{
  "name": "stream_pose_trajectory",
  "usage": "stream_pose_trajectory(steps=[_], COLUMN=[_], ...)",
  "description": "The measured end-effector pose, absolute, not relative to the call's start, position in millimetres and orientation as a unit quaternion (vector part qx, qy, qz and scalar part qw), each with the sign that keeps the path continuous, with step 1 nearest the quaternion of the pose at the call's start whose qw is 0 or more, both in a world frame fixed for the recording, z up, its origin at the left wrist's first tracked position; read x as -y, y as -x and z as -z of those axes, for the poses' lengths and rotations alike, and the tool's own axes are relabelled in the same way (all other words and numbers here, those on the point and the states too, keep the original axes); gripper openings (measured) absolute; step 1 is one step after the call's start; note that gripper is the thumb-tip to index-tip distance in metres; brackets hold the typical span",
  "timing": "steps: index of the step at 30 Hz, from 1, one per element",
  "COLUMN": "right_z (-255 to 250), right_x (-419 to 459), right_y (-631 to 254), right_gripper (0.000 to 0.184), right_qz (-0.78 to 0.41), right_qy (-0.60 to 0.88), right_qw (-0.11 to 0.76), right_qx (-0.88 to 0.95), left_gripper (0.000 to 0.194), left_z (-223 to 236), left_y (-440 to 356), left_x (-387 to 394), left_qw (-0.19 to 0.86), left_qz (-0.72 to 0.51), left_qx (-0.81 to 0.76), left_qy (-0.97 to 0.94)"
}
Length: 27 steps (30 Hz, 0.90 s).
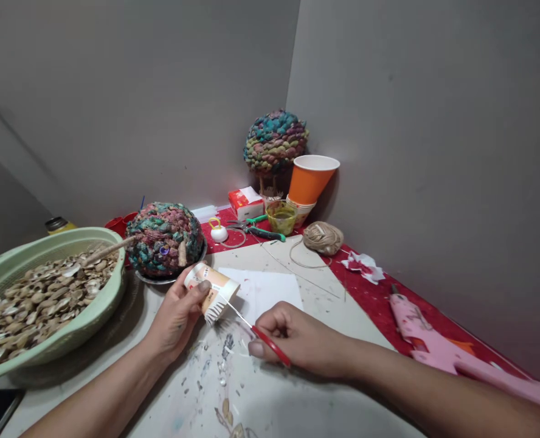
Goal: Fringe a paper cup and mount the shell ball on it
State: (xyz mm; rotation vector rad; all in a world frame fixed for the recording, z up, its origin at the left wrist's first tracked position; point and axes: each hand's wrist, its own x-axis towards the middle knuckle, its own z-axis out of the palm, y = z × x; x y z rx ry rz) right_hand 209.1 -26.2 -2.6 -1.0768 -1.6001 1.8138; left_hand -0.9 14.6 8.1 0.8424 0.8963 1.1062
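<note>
The scissors (270, 345) are red-handled; the basket (117, 291) is pale green.

The paper cup (212, 291) carries small printed characters, and the tissue pack (246, 204) red-and-white print, all too small to read.

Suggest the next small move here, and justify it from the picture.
Probably a snip beside the fringe: the left hand steadies the paper cup, its edge only partly cut into strips, and the right hand holds the red-handled scissors at the cup.
</note>
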Motion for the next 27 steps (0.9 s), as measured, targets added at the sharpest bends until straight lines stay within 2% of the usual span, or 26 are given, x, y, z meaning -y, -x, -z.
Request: stream_pose_trajectory(steps=[7,12,16,21,27], right_z=[-17,-12,-1,3,2], right_x=[9,1,-2,0,8], right_y=[-204,-204,-202,-199,-207], right_gripper=[0.063,0.063,0.063,0.063,0.065], right_qz=[-0.628,-0.616,-0.634,-0.654,-0.673], right_qy=[0.382,0.383,0.385,0.395,0.371], right_qw=[0.252,0.253,0.273,0.275,0.262], right_qx=[0.629,0.640,0.612,0.583,0.584], left_gripper=[0.047,0.043,0.040,0.045,0.039], left_z=[-17,-19,-18,-7,7], left_y=[-1,2,4,-1,-2], left_x=[-17,-26,-40,-46,-39], left_qw=[0.668,0.670,0.661,0.659,0.661], left_qz=[-0.507,-0.491,-0.491,-0.499,-0.508], left_qx=[-0.413,-0.407,-0.387,-0.369,-0.357], left_qy=[-0.357,-0.379,-0.414,-0.424,-0.420])
